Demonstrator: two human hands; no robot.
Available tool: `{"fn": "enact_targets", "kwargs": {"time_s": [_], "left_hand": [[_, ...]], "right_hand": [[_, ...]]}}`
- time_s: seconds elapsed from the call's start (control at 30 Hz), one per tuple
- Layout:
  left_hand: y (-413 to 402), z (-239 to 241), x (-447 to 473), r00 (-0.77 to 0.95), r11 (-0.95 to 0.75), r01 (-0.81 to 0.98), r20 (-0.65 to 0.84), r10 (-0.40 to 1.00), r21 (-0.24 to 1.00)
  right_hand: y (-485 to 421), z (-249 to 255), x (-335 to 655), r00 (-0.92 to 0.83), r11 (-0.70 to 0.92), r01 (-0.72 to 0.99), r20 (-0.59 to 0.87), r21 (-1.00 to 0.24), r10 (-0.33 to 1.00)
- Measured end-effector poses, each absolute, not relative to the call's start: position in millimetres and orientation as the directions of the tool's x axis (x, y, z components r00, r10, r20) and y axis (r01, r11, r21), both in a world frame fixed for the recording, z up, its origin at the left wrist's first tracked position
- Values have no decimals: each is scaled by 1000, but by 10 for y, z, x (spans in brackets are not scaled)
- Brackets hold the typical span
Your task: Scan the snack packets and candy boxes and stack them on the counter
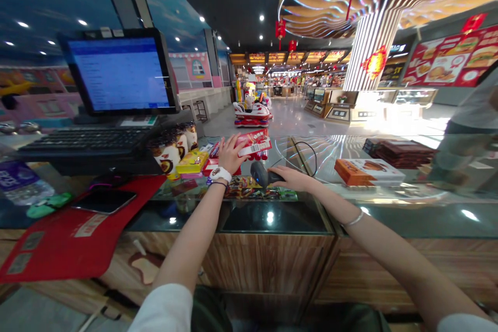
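Note:
My left hand [231, 154] is closed on a red-and-white box [254, 141], whose barcode side is turned toward me. My right hand [291, 177] grips the handle of a dark barcode scanner [260, 174], its head just below and to the right of the box. A black cable [316, 158] loops over the glass to the right of the scanner. Under my left hand and wrist lie more small packets, with a yellow box [192, 161] just to the left. Colourful packets [249, 187] show through the glass below the scanner.
A monitor [120, 72] and keyboard [85, 137] stand at left, beside several patterned cups [167, 158]. A phone [104, 201] lies on a red mat [78, 233]. An orange-and-white box [369, 172] and dark packages [400, 153] are at right, near a blurred person [467, 129].

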State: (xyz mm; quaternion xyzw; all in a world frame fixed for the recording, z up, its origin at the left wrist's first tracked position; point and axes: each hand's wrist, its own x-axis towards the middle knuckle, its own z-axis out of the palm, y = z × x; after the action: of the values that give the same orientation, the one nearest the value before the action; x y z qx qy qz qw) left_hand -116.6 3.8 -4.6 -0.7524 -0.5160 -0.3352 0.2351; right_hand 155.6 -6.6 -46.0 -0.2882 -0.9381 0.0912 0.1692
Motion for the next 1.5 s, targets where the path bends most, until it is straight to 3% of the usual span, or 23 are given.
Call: {"fn": "enact_targets", "kwargs": {"time_s": [0.2,0.3,0.43,0.53,0.83,1.03,1.5], "left_hand": [[0,-6,-1112,261,-353,935,743,616,-35],[-14,28,-1051,278,-358,932,741,611,-55],[-33,90,-950,337,-392,915,721,605,-98],[-65,145,-844,382,-425,896,707,595,-126],[-215,169,-202,549,-548,803,648,528,-234],[-257,82,276,594,-634,742,651,472,-218],[-137,81,1474,663,-754,638,611,432,-159]], "right_hand": [[-51,-522,1528,-770,819,520,280,-243,573],[-61,-491,1518,-722,820,499,389,-281,572],[-67,-313,1584,-441,761,580,672,-291,594],[-52,-160,1714,-262,680,682,778,-269,571],[-215,-157,2244,-365,606,795,777,-25,512],[-438,-293,2680,-427,562,821,758,98,493],[-646,-506,3834,-333,394,913,759,110,559]]}}
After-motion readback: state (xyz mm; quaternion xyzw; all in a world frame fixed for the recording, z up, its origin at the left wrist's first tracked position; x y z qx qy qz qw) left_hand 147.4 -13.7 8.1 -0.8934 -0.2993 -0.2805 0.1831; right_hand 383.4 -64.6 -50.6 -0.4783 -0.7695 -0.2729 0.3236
